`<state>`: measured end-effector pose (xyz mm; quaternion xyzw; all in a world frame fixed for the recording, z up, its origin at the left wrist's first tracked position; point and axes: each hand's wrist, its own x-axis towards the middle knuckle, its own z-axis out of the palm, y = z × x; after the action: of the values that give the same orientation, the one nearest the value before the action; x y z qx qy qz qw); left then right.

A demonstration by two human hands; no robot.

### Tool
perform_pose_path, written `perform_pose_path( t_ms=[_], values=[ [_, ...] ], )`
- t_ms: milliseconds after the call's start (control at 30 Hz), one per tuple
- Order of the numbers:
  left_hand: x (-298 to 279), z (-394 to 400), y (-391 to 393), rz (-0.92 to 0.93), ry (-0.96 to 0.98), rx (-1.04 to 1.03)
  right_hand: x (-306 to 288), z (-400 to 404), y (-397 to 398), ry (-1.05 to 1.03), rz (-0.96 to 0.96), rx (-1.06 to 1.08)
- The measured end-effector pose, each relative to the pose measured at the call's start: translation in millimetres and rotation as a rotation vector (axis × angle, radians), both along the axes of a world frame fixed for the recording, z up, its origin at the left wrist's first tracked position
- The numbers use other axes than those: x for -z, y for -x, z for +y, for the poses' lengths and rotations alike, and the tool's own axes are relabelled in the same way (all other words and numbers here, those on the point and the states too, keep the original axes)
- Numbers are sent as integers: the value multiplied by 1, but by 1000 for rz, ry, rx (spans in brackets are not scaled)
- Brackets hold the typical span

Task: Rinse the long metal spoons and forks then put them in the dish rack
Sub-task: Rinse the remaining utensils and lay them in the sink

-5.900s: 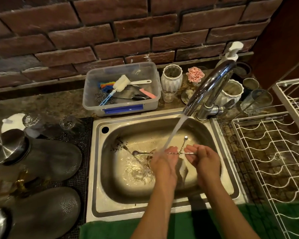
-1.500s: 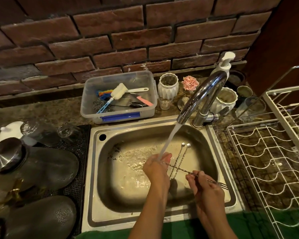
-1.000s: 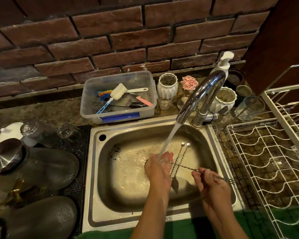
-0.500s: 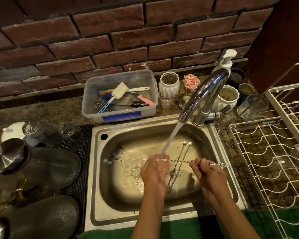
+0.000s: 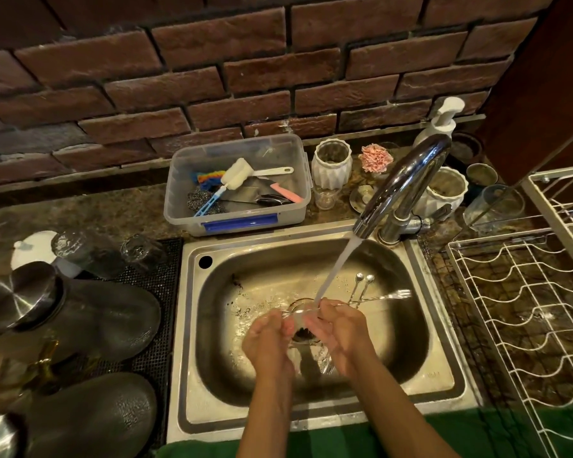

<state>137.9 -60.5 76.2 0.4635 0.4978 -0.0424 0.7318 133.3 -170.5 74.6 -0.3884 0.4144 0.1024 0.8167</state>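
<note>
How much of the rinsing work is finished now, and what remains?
Done: nothing shows in the dish rack. In hand: both the left hand and right hand hold a long fork under the tap stream. Left: two long spoons lean in the sink, then everything goes to the rack.

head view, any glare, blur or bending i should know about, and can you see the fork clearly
Head view: warm dim light; bright glare on the tap and the wet sink floor; wide-angle bending curves the brick wall and the dish rack. The fork tines are sharp, but its handle blurs under the running water between the left hand and right hand.
</note>
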Motion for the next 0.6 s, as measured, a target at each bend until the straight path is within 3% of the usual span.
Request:
perform_pose_path(
  t_ms=[133,300,467,600],
  values=[
    [-4,21,-7,-60,-80,-4,2,12,-9,-3,37,172],
    [-3,16,0,-33,-134,59,7,42,-7,-51,74,12],
    [2,52,-2,-50,-170,5,11,3,-17,-26,97,265],
    [3,17,6,-19,-209,154,14,43,-4,-69,125,16]
  ],
)
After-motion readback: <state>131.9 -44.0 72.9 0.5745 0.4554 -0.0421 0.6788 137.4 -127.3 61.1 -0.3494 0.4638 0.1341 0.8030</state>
